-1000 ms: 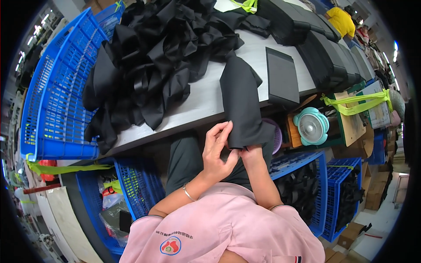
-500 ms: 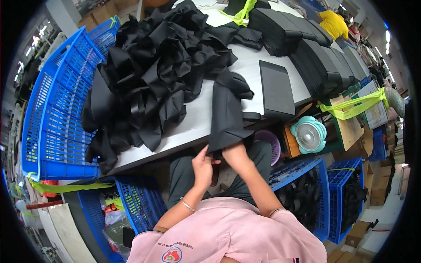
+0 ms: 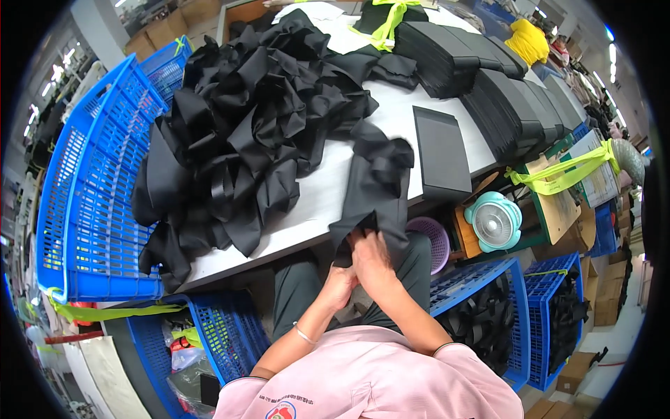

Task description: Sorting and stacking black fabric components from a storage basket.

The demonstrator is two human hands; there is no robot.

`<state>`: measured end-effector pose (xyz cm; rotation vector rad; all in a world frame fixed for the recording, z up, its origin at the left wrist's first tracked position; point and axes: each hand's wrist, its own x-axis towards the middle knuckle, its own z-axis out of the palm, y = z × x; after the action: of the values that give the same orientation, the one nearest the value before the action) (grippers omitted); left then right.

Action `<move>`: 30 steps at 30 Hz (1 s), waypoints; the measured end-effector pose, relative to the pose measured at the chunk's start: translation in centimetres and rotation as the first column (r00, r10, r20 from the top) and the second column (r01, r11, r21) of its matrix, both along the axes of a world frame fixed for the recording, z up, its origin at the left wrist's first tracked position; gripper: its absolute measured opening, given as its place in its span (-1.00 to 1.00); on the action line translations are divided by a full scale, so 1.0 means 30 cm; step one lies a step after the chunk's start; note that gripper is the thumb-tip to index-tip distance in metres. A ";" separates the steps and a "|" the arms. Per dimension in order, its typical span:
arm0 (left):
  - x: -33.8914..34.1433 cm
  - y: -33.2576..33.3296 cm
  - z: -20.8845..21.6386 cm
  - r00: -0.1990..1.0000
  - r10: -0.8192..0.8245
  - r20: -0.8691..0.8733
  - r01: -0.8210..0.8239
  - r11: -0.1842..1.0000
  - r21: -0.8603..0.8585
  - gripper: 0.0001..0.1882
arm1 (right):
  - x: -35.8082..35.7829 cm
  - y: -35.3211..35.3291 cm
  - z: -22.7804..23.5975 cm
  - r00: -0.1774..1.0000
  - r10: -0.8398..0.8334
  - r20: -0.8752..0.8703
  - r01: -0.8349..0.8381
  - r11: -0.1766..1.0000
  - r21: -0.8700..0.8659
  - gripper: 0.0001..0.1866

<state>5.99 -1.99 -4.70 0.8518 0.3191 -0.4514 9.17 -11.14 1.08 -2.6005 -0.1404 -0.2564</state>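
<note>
A folded black fabric piece [image 3: 380,185] hangs over the table's near edge toward my lap, its far end crumpled on the tabletop. My right hand [image 3: 373,260] has its fingers bent over the lower edge of this cloth, gripping it. Close against it, my left hand [image 3: 339,287] is closed at the bottom edge of the same piece; its fingertips are partly hidden by the fabric and my right hand. To the left spreads a big heap of loose black fabric pieces [image 3: 244,133]. A flat stack of dark panels [image 3: 444,150] lies to the right of the cloth.
Tall stacks of black panels [image 3: 499,115] fill the table's [image 3: 307,216] far right. A blue crate [image 3: 101,181] stands at the left; others flank my legs, including one with black pieces [image 3: 516,307]. A purple basket [image 3: 438,244] and a teal fan [image 3: 493,222] sit right of my knee.
My left hand, formerly apart with spread fingers, has come in beside my right and closed at the cloth's edge. The cloth's lower end has been drawn down toward my lap.
</note>
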 end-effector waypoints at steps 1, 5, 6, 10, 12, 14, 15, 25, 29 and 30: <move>-0.011 0.010 0.003 0.998 0.031 -0.061 -0.032 0.999 -0.017 -0.59 | -0.022 0.001 0.016 0.995 0.032 -0.093 -0.037 0.998 -0.056 -0.79; 0.009 0.046 -0.013 0.996 -0.077 -0.053 0.080 0.995 0.060 -0.42 | -0.030 -0.010 -0.049 0.982 0.098 -0.160 -0.097 0.995 0.014 -0.69; 0.003 0.049 -0.001 0.978 0.094 0.187 -0.124 0.980 0.158 -0.41 | -0.028 -0.019 -0.051 0.968 0.076 -0.241 -0.103 0.989 -0.102 -0.69; 0.002 0.108 0.026 0.868 0.152 0.472 -0.405 0.768 0.497 -0.60 | -0.072 -0.012 -0.090 0.934 0.138 -0.329 -0.113 0.989 0.092 -0.68; -0.020 0.129 0.003 0.877 0.085 0.473 -0.380 0.726 0.573 -0.69 | -0.066 -0.029 -0.127 0.947 0.137 -0.289 -0.137 0.990 0.021 -0.69; -0.080 0.136 0.089 0.945 0.000 0.327 -0.213 0.760 0.615 -0.86 | -0.064 -0.050 -0.127 0.962 0.103 -0.252 -0.118 0.992 -0.046 -0.69; -0.113 0.147 0.097 0.944 -0.011 0.329 -0.206 0.760 0.616 -0.86 | -0.070 -0.054 -0.103 0.964 0.094 -0.250 -0.108 0.993 -0.044 -0.69; -0.067 0.205 0.088 0.995 -0.020 0.097 0.008 0.992 0.127 -0.48 | -0.456 -0.037 0.096 0.787 0.617 -0.021 -0.617 0.786 -0.034 -0.79; -0.119 0.152 0.149 0.985 -0.046 0.164 0.003 0.967 0.255 -0.50 | -0.502 -0.223 0.273 0.949 -0.134 -0.286 0.303 0.640 0.706 -0.85; -0.137 0.153 0.155 0.981 -0.069 0.180 0.019 0.964 0.267 -0.49 | -0.482 -0.262 0.261 0.957 -0.255 -0.141 0.286 0.731 0.619 -0.84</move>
<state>1.88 2.60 -0.06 1.1562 0.1872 -0.3703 -5.30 -19.01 8.92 -1.9283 0.3060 -0.2867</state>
